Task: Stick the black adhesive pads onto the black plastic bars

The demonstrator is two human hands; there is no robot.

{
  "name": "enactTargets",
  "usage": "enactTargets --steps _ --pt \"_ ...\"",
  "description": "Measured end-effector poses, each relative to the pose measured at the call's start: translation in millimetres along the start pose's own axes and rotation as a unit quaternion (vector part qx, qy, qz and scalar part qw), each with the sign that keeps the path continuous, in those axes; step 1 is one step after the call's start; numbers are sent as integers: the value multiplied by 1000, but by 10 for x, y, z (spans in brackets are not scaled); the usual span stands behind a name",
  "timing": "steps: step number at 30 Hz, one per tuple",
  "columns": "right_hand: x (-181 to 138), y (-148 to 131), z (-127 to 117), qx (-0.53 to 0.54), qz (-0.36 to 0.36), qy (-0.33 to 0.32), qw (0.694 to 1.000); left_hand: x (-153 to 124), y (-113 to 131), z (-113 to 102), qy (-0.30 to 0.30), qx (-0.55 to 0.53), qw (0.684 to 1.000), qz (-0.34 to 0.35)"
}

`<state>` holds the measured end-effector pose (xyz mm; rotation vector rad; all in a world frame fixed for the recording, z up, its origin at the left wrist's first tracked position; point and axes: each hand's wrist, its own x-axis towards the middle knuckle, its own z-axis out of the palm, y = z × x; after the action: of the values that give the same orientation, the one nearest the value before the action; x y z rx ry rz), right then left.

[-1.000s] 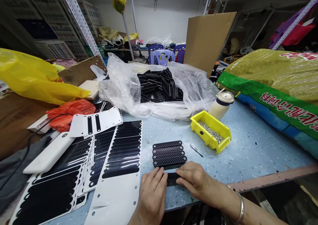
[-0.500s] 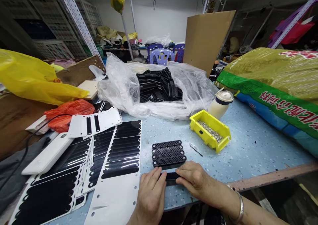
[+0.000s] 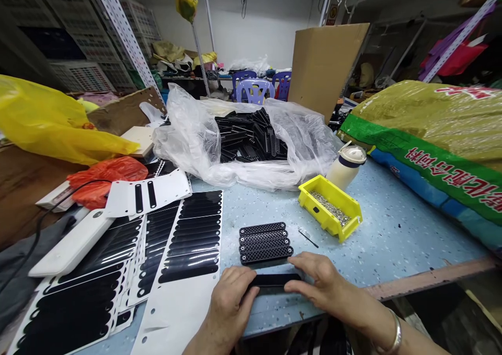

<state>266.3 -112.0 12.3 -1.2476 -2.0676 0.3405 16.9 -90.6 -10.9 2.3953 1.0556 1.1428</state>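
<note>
A long black plastic strip [image 3: 274, 280] lies on the blue table near its front edge, and both my hands pinch it. My left hand [image 3: 231, 297] grips its left end with curled fingers. My right hand [image 3: 319, 284] holds its right end; a silver bangle sits on that wrist. Just behind the strip lies a neat row of several black mesh-patterned strips [image 3: 265, 242]. To the left are white backing sheets with black oblong stickers [image 3: 192, 237].
A clear plastic bag [image 3: 188, 135] full of black strips sits at the back. A yellow bin of small metal pins [image 3: 329, 214], a white bottle [image 3: 347, 167], a large green-yellow sack [image 3: 431, 140], yellow [image 3: 50, 122] and red bags [image 3: 104, 174], and a cardboard box [image 3: 325, 65] surround the work area.
My hands have drawn apart toward the strip's ends, so more of the black strip shows between them. The view shifted slightly.
</note>
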Motion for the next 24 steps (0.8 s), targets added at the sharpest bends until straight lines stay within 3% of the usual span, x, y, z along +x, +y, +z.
enactTargets --steps 5,8,13,24 --pt "-82 90 -95 33 148 -32 988 -52 28 36 22 -7 999 -24" --pt "-157 73 -47 70 194 -32 978 -85 36 54 24 -9 999 -45" --pt "-222 5 72 136 209 -33 968 -87 39 49 26 1 999 -48" --pt "-98 -8 51 45 207 -118 970 11 75 102 -3 23 1000 -19"
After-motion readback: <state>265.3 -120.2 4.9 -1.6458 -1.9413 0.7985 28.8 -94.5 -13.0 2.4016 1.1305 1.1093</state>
